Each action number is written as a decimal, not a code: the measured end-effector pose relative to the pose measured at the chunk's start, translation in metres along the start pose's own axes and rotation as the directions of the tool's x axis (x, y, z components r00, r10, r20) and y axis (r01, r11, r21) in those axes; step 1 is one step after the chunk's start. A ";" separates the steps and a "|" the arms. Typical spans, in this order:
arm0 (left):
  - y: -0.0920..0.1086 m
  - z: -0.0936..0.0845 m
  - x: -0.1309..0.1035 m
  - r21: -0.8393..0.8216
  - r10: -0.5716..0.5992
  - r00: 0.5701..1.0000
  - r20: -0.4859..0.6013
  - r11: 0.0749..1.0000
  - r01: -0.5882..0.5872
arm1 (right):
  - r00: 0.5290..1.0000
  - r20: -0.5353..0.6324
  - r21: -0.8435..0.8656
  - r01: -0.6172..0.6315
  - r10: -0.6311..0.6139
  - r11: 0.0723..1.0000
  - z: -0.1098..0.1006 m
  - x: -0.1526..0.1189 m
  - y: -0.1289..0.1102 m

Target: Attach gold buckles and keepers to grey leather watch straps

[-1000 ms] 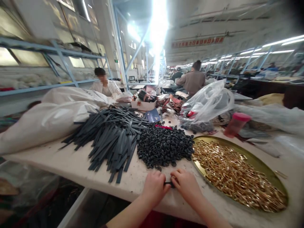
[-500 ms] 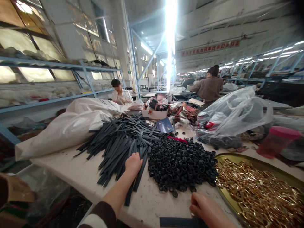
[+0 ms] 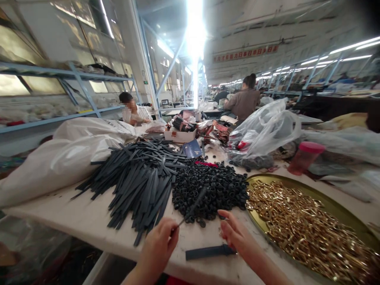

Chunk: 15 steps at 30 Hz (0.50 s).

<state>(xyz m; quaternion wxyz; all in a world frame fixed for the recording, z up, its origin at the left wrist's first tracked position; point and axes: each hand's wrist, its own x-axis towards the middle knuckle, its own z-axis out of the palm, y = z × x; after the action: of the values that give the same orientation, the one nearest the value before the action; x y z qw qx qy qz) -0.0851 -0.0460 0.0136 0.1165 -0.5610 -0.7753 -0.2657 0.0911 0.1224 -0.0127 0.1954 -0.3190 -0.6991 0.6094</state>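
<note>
My left hand (image 3: 162, 241) is closed on one end of a dark strip (image 3: 196, 204), whose blurred far part stretches up and right in front of the pile of small black rings (image 3: 209, 190). My right hand (image 3: 233, 231) is half curled at the front edge of the rings, with a small shiny piece at its fingers, too small to name surely. Below it a flat dark strip (image 3: 204, 252) lies on the table, its right end beside the hand. A fan of loose dark strips (image 3: 142, 178) lies left of the rings.
A gold tray (image 3: 332, 204) of gold metal buckles (image 3: 297, 221) stands at the right. Behind it are a pink-lidded jar (image 3: 305, 158) and a clear plastic bag (image 3: 270, 126). A white sack (image 3: 74, 158) lies at the left. Two people (image 3: 133, 113) (image 3: 245, 101) are farther back.
My left hand has come back from the strip pile toward the table's front with a strip in it. My right hand has opened somewhat and moved off the flat strip. The view has swung right.
</note>
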 end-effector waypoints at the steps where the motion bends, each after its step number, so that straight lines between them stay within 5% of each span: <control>1: 0.010 0.001 -0.014 -0.009 0.141 0.990 -0.013 0.990 -0.141 | 0.999 0.023 0.125 -0.043 0.041 0.991 0.004 -0.008 -0.004; 4: 0.027 0.002 -0.040 -0.084 0.320 0.947 0.006 0.944 -0.319 | 0.993 -0.017 0.315 -0.103 0.114 0.944 0.011 -0.029 -0.009; 6: 0.032 0.000 -0.047 -0.255 0.207 0.978 0.019 0.947 -0.195 | 0.989 -0.082 0.362 -0.084 0.121 0.929 0.009 -0.040 -0.007; 8: 0.036 -0.002 -0.050 -0.478 -0.041 0.997 0.058 0.876 0.064 | 0.987 -0.131 0.377 -0.041 0.097 0.925 0.004 -0.050 -0.003; 10: 0.042 -0.003 -0.052 -0.691 -0.305 0.936 0.173 0.640 0.336 | 0.983 -0.173 0.358 -0.002 0.068 0.934 -0.001 -0.058 -0.001; 12: 0.052 -0.002 -0.054 -0.826 -0.498 0.799 0.337 0.251 0.505 | 0.974 -0.221 0.319 0.027 0.047 0.947 -0.002 -0.067 0.001; 15: 0.068 0.005 -0.051 -0.802 -0.564 0.587 0.580 -0.270 0.533 | 0.959 -0.283 0.219 0.038 0.027 0.975 0.012 -0.083 0.006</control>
<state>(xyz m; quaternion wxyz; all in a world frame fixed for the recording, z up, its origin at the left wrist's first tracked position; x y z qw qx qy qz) -0.0033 -0.0693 0.0044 -0.4085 -0.0599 -0.5476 -0.7278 0.1444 0.0571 -0.0113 0.3300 -0.3775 -0.5922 0.6308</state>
